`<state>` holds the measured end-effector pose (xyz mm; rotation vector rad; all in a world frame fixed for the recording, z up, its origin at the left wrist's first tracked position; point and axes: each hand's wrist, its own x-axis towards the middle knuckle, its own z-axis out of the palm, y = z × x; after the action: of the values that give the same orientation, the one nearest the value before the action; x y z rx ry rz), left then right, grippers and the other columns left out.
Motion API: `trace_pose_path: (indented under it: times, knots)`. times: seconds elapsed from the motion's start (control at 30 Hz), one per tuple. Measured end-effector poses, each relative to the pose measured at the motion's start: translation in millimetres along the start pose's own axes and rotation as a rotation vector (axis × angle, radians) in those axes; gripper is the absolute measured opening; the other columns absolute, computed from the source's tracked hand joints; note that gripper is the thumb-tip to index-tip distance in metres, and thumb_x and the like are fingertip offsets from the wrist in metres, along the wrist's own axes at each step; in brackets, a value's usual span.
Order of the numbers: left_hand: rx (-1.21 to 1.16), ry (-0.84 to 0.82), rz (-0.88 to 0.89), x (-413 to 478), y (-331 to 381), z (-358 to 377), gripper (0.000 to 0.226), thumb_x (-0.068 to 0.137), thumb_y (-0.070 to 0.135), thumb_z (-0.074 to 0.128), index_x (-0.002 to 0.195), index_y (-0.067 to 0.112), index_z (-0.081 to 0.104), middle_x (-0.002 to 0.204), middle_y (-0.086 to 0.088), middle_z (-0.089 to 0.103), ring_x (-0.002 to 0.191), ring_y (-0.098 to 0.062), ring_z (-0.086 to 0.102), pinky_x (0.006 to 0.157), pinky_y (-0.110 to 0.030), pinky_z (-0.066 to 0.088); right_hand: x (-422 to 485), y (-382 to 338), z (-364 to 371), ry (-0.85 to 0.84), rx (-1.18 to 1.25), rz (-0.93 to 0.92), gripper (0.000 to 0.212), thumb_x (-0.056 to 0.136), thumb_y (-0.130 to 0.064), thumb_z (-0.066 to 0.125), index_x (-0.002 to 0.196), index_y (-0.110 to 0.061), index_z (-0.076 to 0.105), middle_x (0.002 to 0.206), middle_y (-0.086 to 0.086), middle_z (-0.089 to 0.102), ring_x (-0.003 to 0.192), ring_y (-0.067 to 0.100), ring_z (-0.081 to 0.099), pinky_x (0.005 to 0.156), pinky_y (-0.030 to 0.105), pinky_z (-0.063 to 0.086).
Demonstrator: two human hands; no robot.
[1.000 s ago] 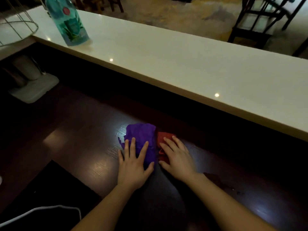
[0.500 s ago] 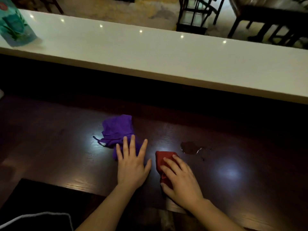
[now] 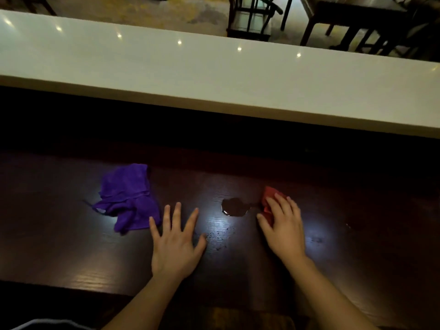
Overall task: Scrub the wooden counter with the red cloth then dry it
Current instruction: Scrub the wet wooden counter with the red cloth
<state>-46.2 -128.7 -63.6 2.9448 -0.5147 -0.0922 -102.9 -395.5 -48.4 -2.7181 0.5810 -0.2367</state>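
The dark wooden counter (image 3: 345, 210) runs across the lower half of the head view. My right hand (image 3: 283, 225) presses flat on the folded red cloth (image 3: 268, 196), most of which is hidden under my fingers. A small dark puddle (image 3: 234, 207) lies just left of the red cloth, with damp specks below it. My left hand (image 3: 175, 241) rests flat on the wood with fingers spread, holding nothing. A crumpled purple cloth (image 3: 128, 201) lies just left of my left hand, its edge near my little finger.
A raised white bar top (image 3: 214, 75) runs along the far side of the wooden counter, above a dark gap. Dark chairs (image 3: 252, 17) and a table (image 3: 357, 17) stand on the floor beyond it.
My right hand has slid the red cloth to the right, past the puddle. My left hand has come off the purple cloth, which now lies apart to its left. The view has shifted right.
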Motion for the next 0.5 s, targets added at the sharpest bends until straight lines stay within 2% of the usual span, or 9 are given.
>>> trace_pose_path:
  times: [0.07,0.13,0.27,0.33,0.4,0.5]
  knots:
    - [-0.022,0.015,-0.009,0.4,0.7,-2.4,0.065,0.089,0.061,0.032,0.148,0.035,0.037,0.159,-0.01,0.03,0.15,-0.032,0.015,0.117,-0.063,0.004,5.9,-4.3,-1.6,-0.011,0.02,0.027,0.051,0.085,-0.041,0.066,0.132,-0.021,0.058,0.145,0.002,0.05,0.139,0.029,0.031,0.111,0.048,0.034]
    - [-0.045,0.036,-0.022,-0.6,1.4,-5.2,0.064,0.089,0.058,0.03,0.146,0.031,0.042,0.159,-0.009,0.032,0.15,-0.03,0.017,0.118,-0.061,0.005,-10.9,-8.9,-3.6,-0.031,0.01,-0.027,0.049,0.084,-0.041,0.065,0.129,-0.024,0.06,0.144,0.0,0.051,0.137,0.029,0.035,0.109,0.047,0.037]
    - [-0.081,0.083,-0.039,-1.5,2.6,-5.4,0.061,0.09,0.052,0.031,0.143,0.027,0.048,0.156,-0.008,0.037,0.149,-0.028,0.022,0.119,-0.059,0.007,-83.1,-6.0,-2.9,-0.139,-0.006,-0.382,0.047,0.082,-0.052,0.058,0.125,-0.034,0.056,0.143,-0.009,0.05,0.136,0.024,0.039,0.106,0.043,0.042]
    - [-0.092,0.099,-0.041,-1.3,1.2,-3.2,0.059,0.09,0.05,0.032,0.142,0.027,0.049,0.156,-0.008,0.038,0.148,-0.027,0.023,0.119,-0.058,0.006,-86.2,4.6,-4.3,-0.153,-0.013,-0.463,0.046,0.082,-0.053,0.058,0.124,-0.034,0.056,0.143,-0.01,0.05,0.136,0.022,0.041,0.106,0.044,0.043]
    - [-0.095,0.112,-0.046,-1.0,0.3,-1.3,0.058,0.09,0.049,0.033,0.142,0.028,0.05,0.155,-0.008,0.038,0.148,-0.027,0.023,0.119,-0.057,0.006,-59.9,10.2,-5.5,-0.109,-0.006,-0.364,0.043,0.082,-0.048,0.06,0.121,-0.029,0.061,0.138,-0.006,0.056,0.132,0.024,0.044,0.103,0.044,0.045]
    - [-0.091,0.124,-0.052,-0.9,0.4,-0.3,0.057,0.089,0.047,0.035,0.141,0.028,0.05,0.155,-0.008,0.039,0.148,-0.027,0.024,0.119,-0.057,0.006,-0.8,0.2,-5.1,-0.038,0.058,-0.113,0.05,0.082,-0.041,0.067,0.127,-0.021,0.061,0.141,-0.001,0.055,0.135,0.027,0.039,0.109,0.044,0.039]
